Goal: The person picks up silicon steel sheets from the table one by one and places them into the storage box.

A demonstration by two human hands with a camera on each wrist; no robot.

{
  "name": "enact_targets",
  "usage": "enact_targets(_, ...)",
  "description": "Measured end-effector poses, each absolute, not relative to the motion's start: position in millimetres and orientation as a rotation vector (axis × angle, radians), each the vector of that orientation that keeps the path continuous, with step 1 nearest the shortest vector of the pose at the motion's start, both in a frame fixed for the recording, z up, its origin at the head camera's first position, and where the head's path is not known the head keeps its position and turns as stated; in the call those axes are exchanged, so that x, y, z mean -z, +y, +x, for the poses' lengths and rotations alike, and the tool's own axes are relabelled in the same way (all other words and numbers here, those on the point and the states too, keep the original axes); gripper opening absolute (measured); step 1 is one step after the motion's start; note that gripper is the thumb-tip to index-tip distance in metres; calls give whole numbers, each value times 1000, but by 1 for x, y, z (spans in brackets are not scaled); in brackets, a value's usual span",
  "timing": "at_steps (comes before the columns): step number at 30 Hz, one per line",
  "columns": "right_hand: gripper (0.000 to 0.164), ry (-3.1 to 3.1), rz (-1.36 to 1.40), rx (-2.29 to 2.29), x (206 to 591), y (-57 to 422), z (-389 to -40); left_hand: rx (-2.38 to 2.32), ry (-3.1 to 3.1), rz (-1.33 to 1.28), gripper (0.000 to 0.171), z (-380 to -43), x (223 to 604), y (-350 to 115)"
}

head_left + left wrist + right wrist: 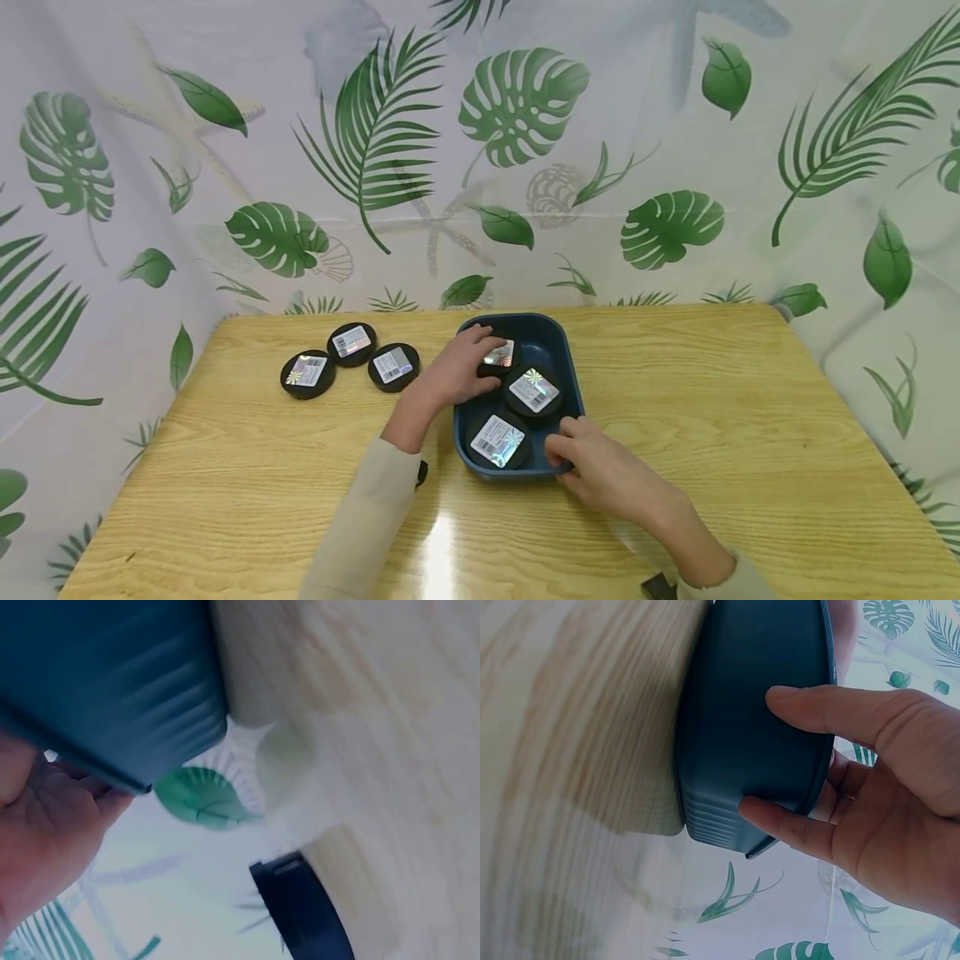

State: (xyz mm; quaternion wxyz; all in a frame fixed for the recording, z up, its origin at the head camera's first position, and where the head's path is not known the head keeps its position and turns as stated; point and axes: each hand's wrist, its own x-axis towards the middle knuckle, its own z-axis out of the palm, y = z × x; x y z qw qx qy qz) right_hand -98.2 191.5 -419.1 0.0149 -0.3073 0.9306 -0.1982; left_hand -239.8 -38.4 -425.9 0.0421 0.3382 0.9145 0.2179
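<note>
A dark blue plastic bin (567, 367) stands on the table with three round black discs bearing silvery labels inside. My left hand (461, 367) reaches over the bin's left rim and holds the rear disc (498, 353) between thumb and fingers. Beside it lies the middle disc (534, 393), and the third disc (497, 442) is at the front left of the bin. At the front right corner my right hand (611, 467) grips the bin's rim. In the right wrist view the thumb (810, 706) presses the outer wall while other fingers go over the rim, partly hidden.
Left of the bin, three more labelled black discs (307, 372) lie close together on the wooden table (697, 375). A leaf-printed cloth (420, 167) hangs behind and beside the table. A black strap (307, 907) shows in the left wrist view.
</note>
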Motion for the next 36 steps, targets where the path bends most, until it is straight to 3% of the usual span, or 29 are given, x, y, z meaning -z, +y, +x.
enact_targets(24, 34, 2742, -980, 567, 403, 193, -122, -1020, 2977, 731, 45, -204, 409, -114)
enact_targets(36, 36, 2742, -1008, 572, 406, 190, -113, -1062, 3052, 570, 45, -196, 404, -153)
